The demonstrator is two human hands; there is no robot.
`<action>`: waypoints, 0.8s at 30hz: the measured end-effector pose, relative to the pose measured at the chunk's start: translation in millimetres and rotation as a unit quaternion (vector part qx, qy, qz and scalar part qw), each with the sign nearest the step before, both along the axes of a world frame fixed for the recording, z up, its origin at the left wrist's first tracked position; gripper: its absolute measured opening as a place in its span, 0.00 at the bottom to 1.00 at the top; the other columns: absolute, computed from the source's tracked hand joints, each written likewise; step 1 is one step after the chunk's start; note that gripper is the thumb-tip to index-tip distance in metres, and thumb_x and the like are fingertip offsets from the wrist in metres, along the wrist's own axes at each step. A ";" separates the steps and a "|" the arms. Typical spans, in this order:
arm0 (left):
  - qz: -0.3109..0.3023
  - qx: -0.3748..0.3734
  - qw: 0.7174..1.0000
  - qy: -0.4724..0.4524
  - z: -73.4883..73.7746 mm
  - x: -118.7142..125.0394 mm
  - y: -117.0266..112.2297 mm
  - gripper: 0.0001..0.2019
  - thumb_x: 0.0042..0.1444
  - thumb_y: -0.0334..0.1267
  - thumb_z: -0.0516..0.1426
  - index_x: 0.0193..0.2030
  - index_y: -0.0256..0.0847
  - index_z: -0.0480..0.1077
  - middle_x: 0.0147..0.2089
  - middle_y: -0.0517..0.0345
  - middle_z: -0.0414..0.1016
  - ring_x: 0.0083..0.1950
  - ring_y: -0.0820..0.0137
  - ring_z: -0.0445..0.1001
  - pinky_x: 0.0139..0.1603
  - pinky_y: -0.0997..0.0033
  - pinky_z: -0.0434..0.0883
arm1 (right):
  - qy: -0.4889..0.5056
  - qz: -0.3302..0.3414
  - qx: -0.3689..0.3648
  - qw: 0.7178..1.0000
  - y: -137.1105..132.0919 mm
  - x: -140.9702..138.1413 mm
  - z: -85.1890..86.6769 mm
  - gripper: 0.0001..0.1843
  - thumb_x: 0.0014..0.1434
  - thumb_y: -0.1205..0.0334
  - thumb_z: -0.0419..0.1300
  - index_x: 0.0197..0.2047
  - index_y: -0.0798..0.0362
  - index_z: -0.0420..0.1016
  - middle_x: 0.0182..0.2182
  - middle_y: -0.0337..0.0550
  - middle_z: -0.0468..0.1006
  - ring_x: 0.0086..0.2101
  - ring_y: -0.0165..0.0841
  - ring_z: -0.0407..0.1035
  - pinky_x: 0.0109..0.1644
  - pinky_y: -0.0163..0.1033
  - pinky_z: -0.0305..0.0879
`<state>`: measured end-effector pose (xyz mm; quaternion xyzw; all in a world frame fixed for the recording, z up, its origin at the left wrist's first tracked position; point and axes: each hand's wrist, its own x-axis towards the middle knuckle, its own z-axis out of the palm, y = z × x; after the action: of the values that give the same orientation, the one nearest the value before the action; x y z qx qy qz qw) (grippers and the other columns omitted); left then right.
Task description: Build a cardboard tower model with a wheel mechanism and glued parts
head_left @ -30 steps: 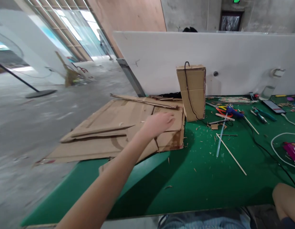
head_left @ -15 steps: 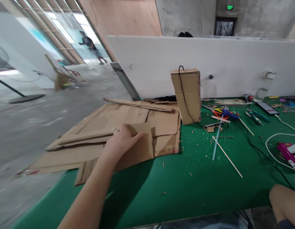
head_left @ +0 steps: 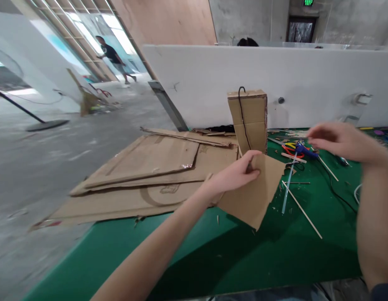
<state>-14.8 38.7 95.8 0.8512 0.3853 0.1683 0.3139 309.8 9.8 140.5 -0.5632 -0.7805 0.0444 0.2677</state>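
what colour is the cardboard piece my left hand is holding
The cardboard piece is plain light brown, seen best in the head view.

Left hand [head_left: 233, 177] and right hand [head_left: 343, 140] are bare, right sleeve [head_left: 382, 292] dark.

Place is pretty unfinished tbh. The white partition [head_left: 187, 79] runs along the far edge of the green desk [head_left: 291, 259]. Behind the partition there's a bare concrete wall [head_left: 250, 19], with a dark door [head_left: 301, 33] under a lit green EXIT sign [head_left: 308, 2], plus a plywood sheet [head_left: 171, 21] behind its left end. Left of the partition: scuffed grey floor [head_left: 124, 106], a straw broom [head_left: 87, 102], a white wall [head_left: 33, 46] and bright window panes [head_left: 115, 27].
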 end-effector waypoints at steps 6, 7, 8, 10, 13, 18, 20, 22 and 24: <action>-0.018 0.066 0.997 -0.044 -1.9 25.1 7.0 0.27 0.63 0.37 0.52 0.69 0.44 0.53 0.36 0.59 0.68 0.34 0.69 0.70 0.36 0.67 0.68 | -0.194 -0.112 -0.155 0.962 79.5 -36.3 -92.7 0.12 0.66 0.65 0.53 0.46 0.60 0.76 0.44 0.56 0.82 0.43 0.40 0.76 0.45 0.37 0.67; -0.012 0.071 0.996 -0.049 -2.7 22.8 8.3 0.27 0.63 0.37 0.51 0.69 0.44 0.53 0.35 0.59 0.68 0.33 0.69 0.69 0.35 0.68 0.68 | -0.204 -0.123 -0.162 0.958 85.8 -35.2 -104.1 0.12 0.66 0.64 0.53 0.46 0.60 0.75 0.43 0.58 0.82 0.43 0.42 0.77 0.44 0.38 0.67; -0.007 0.076 0.996 -0.053 -3.6 19.8 9.7 0.26 0.63 0.37 0.51 0.68 0.44 0.54 0.35 0.60 0.68 0.32 0.69 0.69 0.34 0.68 0.68 | -0.214 -0.137 -0.166 0.953 89.6 -32.4 -112.3 0.13 0.66 0.64 0.53 0.47 0.61 0.75 0.43 0.59 0.81 0.43 0.43 0.77 0.44 0.40 0.67; 0.002 0.085 0.995 -0.059 -5.0 13.9 12.9 0.26 0.63 0.36 0.52 0.67 0.43 0.55 0.34 0.60 0.67 0.31 0.70 0.68 0.34 0.68 0.68 | -0.235 -0.168 -0.171 0.942 92.4 -24.3 -120.6 0.14 0.66 0.63 0.53 0.49 0.62 0.73 0.44 0.63 0.80 0.45 0.47 0.76 0.45 0.43 0.67; 0.008 0.091 0.994 -0.062 -7.2 10.0 16.5 0.26 0.63 0.36 0.52 0.67 0.42 0.55 0.33 0.62 0.66 0.30 0.70 0.68 0.33 0.68 0.68 | -0.256 -0.207 -0.174 0.928 91.3 -14.4 -122.9 0.14 0.66 0.62 0.53 0.49 0.63 0.72 0.45 0.64 0.79 0.46 0.48 0.76 0.46 0.44 0.66; -0.007 0.080 0.996 -0.047 -11.2 12.4 15.4 0.26 0.64 0.37 0.51 0.68 0.44 0.54 0.32 0.62 0.67 0.29 0.71 0.68 0.32 0.70 0.66 | -0.269 -0.259 -0.156 0.914 92.1 -11.5 -128.5 0.18 0.67 0.62 0.49 0.56 0.62 0.67 0.52 0.64 0.75 0.46 0.46 0.75 0.45 0.44 0.66; -0.006 0.072 0.997 -0.039 -12.9 12.2 15.8 0.26 0.64 0.37 0.51 0.69 0.43 0.54 0.32 0.61 0.68 0.30 0.70 0.68 0.32 0.69 0.67 | -0.278 -0.265 -0.155 0.910 95.8 -10.7 -129.9 0.19 0.67 0.64 0.48 0.57 0.60 0.67 0.56 0.64 0.72 0.48 0.44 0.74 0.47 0.45 0.65; -0.001 0.074 0.996 -0.041 -14.5 10.0 18.4 0.27 0.64 0.37 0.51 0.70 0.43 0.53 0.35 0.58 0.70 0.32 0.69 0.70 0.35 0.68 0.69 | -0.288 -0.260 -0.169 0.906 101.4 -9.0 -129.0 0.18 0.67 0.64 0.48 0.56 0.57 0.70 0.55 0.62 0.74 0.48 0.43 0.74 0.50 0.47 0.64; 0.003 0.082 0.995 -0.050 -15.7 6.4 22.5 0.30 0.62 0.35 0.52 0.71 0.42 0.52 0.41 0.54 0.72 0.35 0.68 0.72 0.39 0.66 0.71 | -0.298 -0.255 -0.190 0.900 108.0 -7.8 -126.5 0.15 0.66 0.65 0.51 0.51 0.55 0.74 0.48 0.58 0.79 0.47 0.43 0.74 0.53 0.49 0.62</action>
<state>-8.4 61.2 80.1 0.8635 0.3571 0.2426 0.2609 302.0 117.7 14.0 -0.7704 -0.6297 -0.0478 -0.0879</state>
